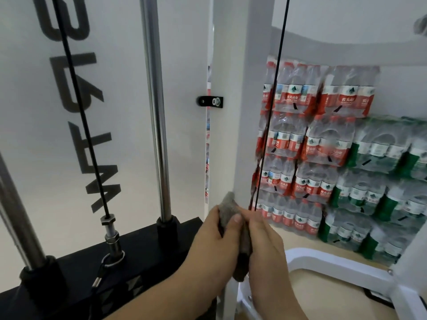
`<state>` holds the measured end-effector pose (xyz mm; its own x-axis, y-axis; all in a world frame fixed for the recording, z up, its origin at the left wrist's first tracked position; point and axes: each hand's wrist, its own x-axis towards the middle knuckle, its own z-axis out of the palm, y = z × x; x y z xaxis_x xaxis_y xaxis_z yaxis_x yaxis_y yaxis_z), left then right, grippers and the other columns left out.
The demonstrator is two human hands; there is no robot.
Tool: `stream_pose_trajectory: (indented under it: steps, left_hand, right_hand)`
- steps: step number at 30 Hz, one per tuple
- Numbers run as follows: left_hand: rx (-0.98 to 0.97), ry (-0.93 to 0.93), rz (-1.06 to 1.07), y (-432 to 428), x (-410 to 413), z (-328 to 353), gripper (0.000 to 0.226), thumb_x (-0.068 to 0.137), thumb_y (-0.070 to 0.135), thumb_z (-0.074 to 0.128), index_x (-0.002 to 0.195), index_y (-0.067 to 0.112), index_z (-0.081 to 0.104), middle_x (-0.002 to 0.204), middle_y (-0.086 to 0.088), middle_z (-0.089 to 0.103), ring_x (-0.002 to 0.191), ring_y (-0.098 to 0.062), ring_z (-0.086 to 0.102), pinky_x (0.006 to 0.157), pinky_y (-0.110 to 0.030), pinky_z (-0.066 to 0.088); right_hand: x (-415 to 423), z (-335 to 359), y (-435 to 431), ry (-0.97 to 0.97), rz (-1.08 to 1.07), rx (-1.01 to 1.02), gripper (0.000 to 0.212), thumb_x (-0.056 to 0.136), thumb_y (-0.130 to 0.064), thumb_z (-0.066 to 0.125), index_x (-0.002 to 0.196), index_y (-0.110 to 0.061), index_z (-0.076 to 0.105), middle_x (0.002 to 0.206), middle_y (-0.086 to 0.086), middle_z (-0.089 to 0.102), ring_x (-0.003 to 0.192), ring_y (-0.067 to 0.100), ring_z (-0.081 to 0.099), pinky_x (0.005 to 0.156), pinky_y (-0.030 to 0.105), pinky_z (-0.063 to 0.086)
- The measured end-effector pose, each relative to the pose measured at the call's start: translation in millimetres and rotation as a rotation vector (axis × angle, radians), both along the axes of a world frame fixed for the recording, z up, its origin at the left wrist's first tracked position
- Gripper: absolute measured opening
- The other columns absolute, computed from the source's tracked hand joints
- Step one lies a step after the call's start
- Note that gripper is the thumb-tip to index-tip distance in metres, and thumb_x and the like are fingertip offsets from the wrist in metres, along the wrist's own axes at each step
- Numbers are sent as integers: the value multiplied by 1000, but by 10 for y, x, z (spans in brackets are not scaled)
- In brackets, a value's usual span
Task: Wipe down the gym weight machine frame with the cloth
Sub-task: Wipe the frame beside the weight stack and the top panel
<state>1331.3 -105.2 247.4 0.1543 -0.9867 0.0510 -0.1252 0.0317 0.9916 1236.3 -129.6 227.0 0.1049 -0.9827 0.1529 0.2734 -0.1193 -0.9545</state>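
Note:
A grey cloth (228, 205) sits bunched between both hands, low against the white upright post (227, 112) of the weight machine frame. My left hand (215, 236) grips the cloth from the left, its thumb lying across the fabric. My right hand (265, 241) holds the cloth's right side, fingers curled round it. The cloth's lower end (241, 262) hangs dark between my wrists. Its top edge touches the post.
The black weight stack (143, 245) with two chrome guide rods (157, 125) and a black cable (78, 105) stands on the left. A second cable (272, 107) runs down right of the post. Shrink-wrapped water bottle packs (323, 158) are piled behind. A white frame tube (335, 259) curves at lower right.

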Motion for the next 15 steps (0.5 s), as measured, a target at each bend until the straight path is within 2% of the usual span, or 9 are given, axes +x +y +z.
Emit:
stream_pose_trajectory:
  steps: [3, 5, 7, 9, 11, 12, 13, 14, 15]
  left_hand:
    - [-88, -72, 262, 2, 37, 45, 17, 105, 28, 51, 116, 32, 63, 92, 10, 71, 79, 8, 65, 64, -6, 47]
    - [-140, -98, 390, -93, 207, 211, 21, 105, 29, 48, 121, 35, 59, 97, 14, 67, 78, 8, 62, 63, -5, 45]
    - [-197, -161, 414, -248, 343, 406, 43, 106, 35, 45, 147, 45, 39, 113, 18, 64, 94, 3, 62, 83, -15, 50]
    - [-293, -226, 341, -415, 290, 576, 56, 106, 36, 43, 149, 60, 18, 129, 9, 62, 110, -2, 63, 98, -23, 52]
    - [-420, -264, 224, -586, 70, 697, 59, 108, 35, 38, 154, 55, 8, 163, 2, 29, 147, -9, 33, 123, -34, 29]
    - [-466, -241, 176, -659, -46, 718, 61, 108, 35, 35, 156, 51, 0, 169, 12, 4, 152, -2, 10, 124, -30, 11]
    - [-482, -213, 156, -693, -142, 733, 63, 109, 36, 33, 156, 50, -6, 166, 24, -10, 148, 5, -2, 120, -25, 3]
    - [-464, -196, 166, -714, -174, 669, 64, 109, 36, 32, 155, 50, -10, 163, 30, -14, 144, 9, -2, 118, -23, 3]
    - [-434, -183, 181, -729, -189, 514, 65, 108, 37, 32, 155, 49, -12, 163, 31, -14, 143, 8, 3, 117, -22, 6]
  right_hand:
    - [-70, 140, -45, 79, -43, -49, 66, 93, -62, 29, 107, -20, 79, 102, -5, 79, 100, 10, 73, 94, 35, 56]
    - [-106, 243, -113, 118, -188, -136, 63, 91, -67, 31, 117, -28, 73, 110, -15, 76, 106, 0, 68, 101, 35, 51]
    - [-76, 330, -287, 235, -208, -169, 55, 97, -67, 34, 132, -36, 63, 132, -24, 64, 124, -7, 55, 109, 27, 42]
    - [-59, 370, -515, 188, -117, -22, 52, 99, -65, 43, 139, -34, 54, 147, -18, 52, 133, -2, 46, 116, 32, 38]
    - [12, 444, -664, 108, 7, 26, 81, 74, -93, 42, 136, -42, 52, 150, -17, 46, 133, -2, 38, 122, 36, 28]
    - [26, 480, -743, 74, 53, 36, 106, 55, -102, 44, 141, -41, 47, 150, -16, 46, 134, 1, 39, 122, 37, 27]
    - [13, 496, -819, 28, 38, 60, 120, 52, -100, 52, 150, -30, 43, 150, -8, 49, 135, 8, 43, 121, 40, 29]
    - [-11, 518, -852, -21, 4, 124, 109, 70, -83, 62, 150, -12, 42, 147, 2, 52, 133, 18, 49, 118, 43, 35]
    - [-17, 536, -945, -43, -56, 157, 79, 91, -56, 64, 144, -1, 44, 142, 8, 56, 126, 24, 55, 114, 45, 41]
